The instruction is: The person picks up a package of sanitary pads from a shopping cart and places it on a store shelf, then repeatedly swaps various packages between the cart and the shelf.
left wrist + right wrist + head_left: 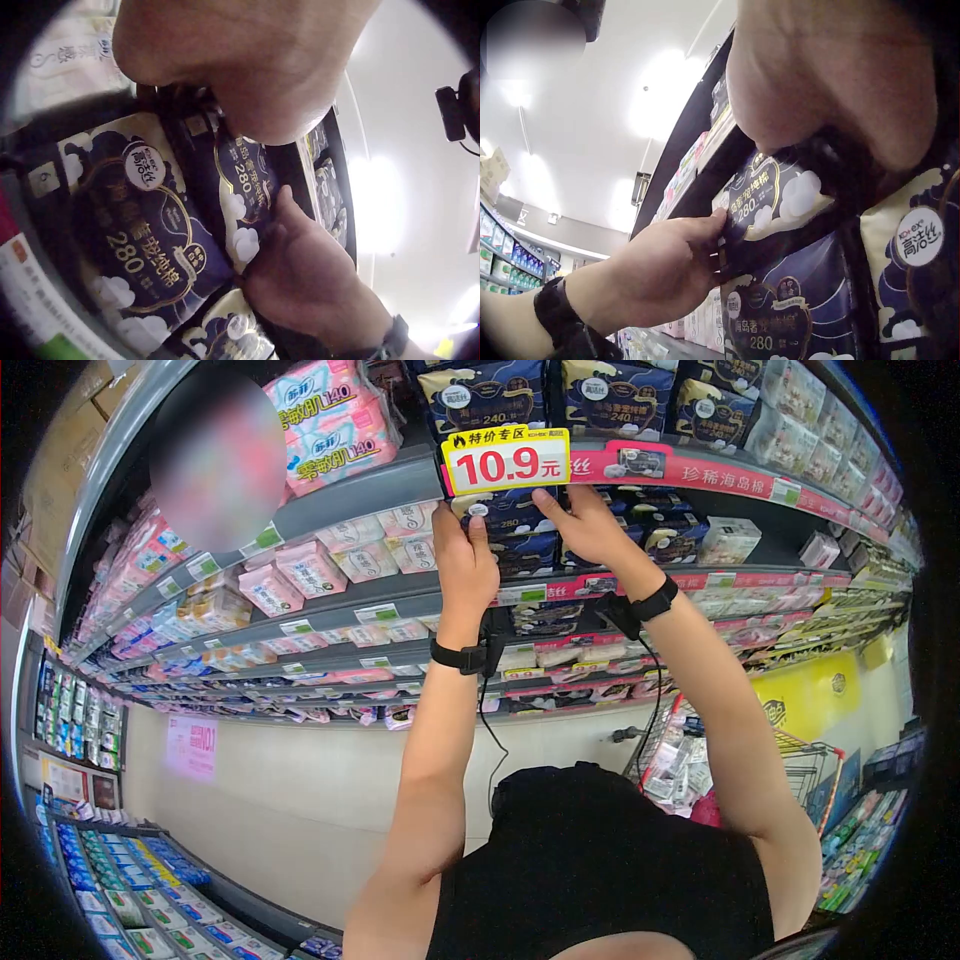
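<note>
Both hands reach into a shelf under the yellow 10.9 price sign (506,461). Between them is a dark blue pack of sanitary pads (512,512), marked 280 and printed with white cotton flowers. My left hand (467,565) holds its left end, thumb along the edge; in the right wrist view the left hand (664,266) meets the pack's side. My right hand (598,532) grips the other end, as the right hand (300,274) shows in the left wrist view. The far fingers are hidden. A similar pack (139,232) lies directly below the held one.
Pink and white packs (310,570) line the shelf at left. More dark blue packs (672,532) and a pale pack (730,540) stand to the right. The shelf above, edged by a pink strip (740,475), overhangs the hands. A shopping cart (800,760) stands at lower right.
</note>
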`<state>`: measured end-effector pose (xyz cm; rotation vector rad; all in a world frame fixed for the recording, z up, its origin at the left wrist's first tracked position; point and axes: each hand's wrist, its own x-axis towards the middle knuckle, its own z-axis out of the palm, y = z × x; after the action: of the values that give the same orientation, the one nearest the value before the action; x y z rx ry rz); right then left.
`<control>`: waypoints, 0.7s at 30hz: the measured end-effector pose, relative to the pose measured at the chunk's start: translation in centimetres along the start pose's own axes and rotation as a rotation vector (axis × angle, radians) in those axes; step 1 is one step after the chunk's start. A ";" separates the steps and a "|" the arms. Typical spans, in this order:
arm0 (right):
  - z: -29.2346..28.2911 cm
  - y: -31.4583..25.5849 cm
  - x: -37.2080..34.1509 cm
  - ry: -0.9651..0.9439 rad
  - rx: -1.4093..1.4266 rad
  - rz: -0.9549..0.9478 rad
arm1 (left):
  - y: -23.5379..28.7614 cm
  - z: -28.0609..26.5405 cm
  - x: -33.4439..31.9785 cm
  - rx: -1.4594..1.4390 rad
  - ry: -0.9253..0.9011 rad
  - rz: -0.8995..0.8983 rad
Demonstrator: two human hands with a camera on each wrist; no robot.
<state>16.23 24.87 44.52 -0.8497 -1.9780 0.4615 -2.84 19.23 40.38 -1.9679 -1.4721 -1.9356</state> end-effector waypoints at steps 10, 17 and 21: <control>0.1 0.7 0.1 -0.024 -0.121 -0.107 | -0.1 0.0 -0.2 0.026 -0.036 -0.016; -0.3 0.6 0.9 -0.062 -0.067 -0.122 | -0.3 0.5 -0.4 0.017 0.045 -0.008; -0.9 0.5 1.1 -0.114 -0.103 0.020 | 0.2 0.4 -0.5 0.032 0.038 -0.038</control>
<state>16.80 26.03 45.37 -0.9260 -2.1146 0.4310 -2.28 19.02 40.02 -1.8935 -1.5321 -1.9395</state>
